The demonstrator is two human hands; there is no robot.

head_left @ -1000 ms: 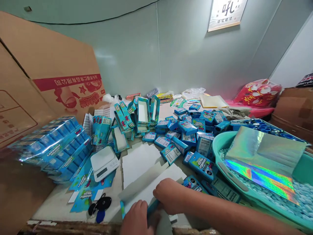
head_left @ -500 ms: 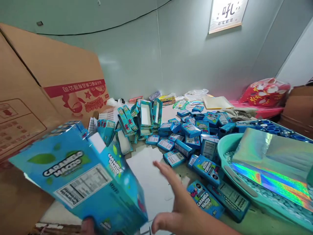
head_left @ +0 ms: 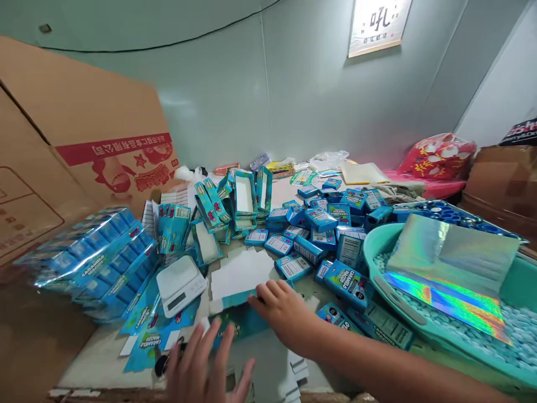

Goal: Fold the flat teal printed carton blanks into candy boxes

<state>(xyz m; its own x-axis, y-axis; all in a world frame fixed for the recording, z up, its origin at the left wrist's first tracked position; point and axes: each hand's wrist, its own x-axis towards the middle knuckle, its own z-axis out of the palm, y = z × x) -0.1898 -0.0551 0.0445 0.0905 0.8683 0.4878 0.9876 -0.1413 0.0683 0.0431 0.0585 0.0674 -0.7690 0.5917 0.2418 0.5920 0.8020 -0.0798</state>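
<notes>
My right hand [head_left: 285, 313] has its fingers curled over the upper edge of a blue printed carton [head_left: 245, 324] at the near middle, which is partly hidden by both hands. White cardboard [head_left: 243, 274] lies just beyond it. At the bottom of the view my left hand [head_left: 203, 366] is spread and empty, near the carton's left side. Scissors with dark handles [head_left: 161, 365] lie partly behind its fingers. A white digital scale [head_left: 181, 285] rests on flat blue cartons [head_left: 146, 338] to the left.
Small blue candy boxes [head_left: 321, 219] are heaped at centre right, with open trays [head_left: 244, 193] behind. A turquoise basin [head_left: 419, 330] of wrapped pieces carries a shiny film sheet [head_left: 453, 263]. Wrapped box packs [head_left: 100, 263] and a large cardboard box [head_left: 121, 117] stand left.
The blue carton that my left hand held up at the left is now down in the middle. My left hand has opened; my right hand has closed on the carton's edge.
</notes>
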